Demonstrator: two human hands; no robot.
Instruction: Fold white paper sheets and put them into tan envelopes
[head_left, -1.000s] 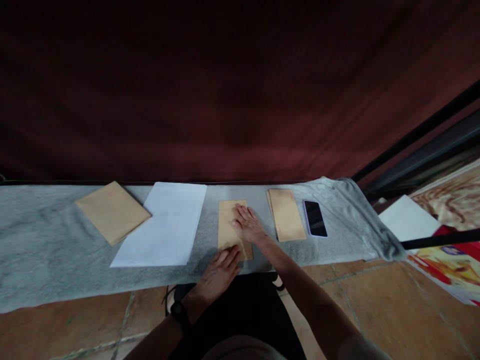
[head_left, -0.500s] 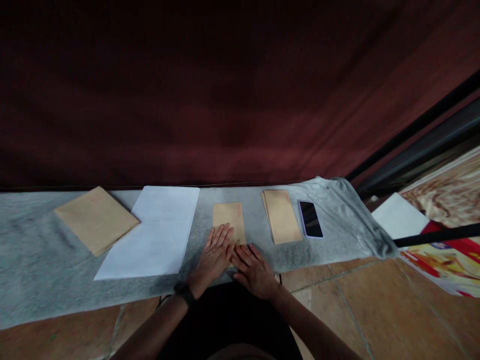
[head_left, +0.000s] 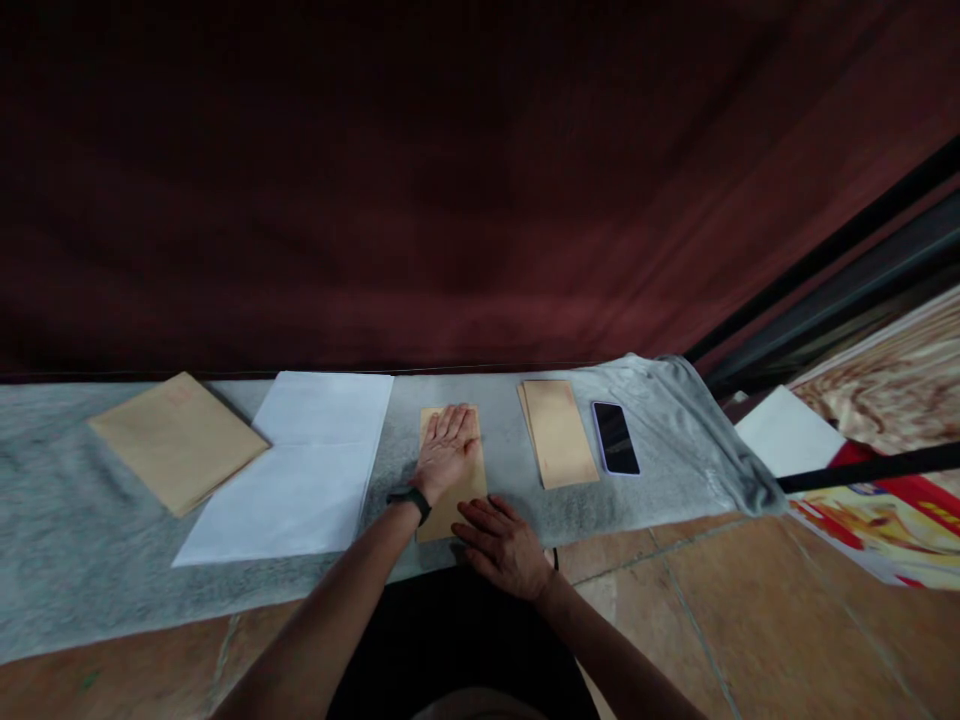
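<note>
A brown paper envelope [head_left: 450, 510] lies lengthwise on the grey cloth in front of me. Flat across its upper half rests my left hand [head_left: 448, 448], fingers stretched out and pointing away from me; a dark band circles that wrist. My right hand [head_left: 506, 545] lies at the envelope's lower right edge, its fingers extended and lightly spread, the tips touching the paper. Neither hand grasps anything. To the right is a small stack of similar brown envelopes [head_left: 561, 435], slightly fanned.
White paper sheets [head_left: 315, 490] lie on the left, partly under larger brown envelopes [head_left: 180, 440]. A phone [head_left: 616, 438] sits right of the envelope stack. Grey cloth [head_left: 675, 470] covers the narrow surface, with a dark red curtain [head_left: 450, 250] behind it and black bars at the right.
My left hand has slid up the envelope, away from me, uncovering its lower part. My right hand stays near the lower right edge. The view has shifted slightly.
</note>
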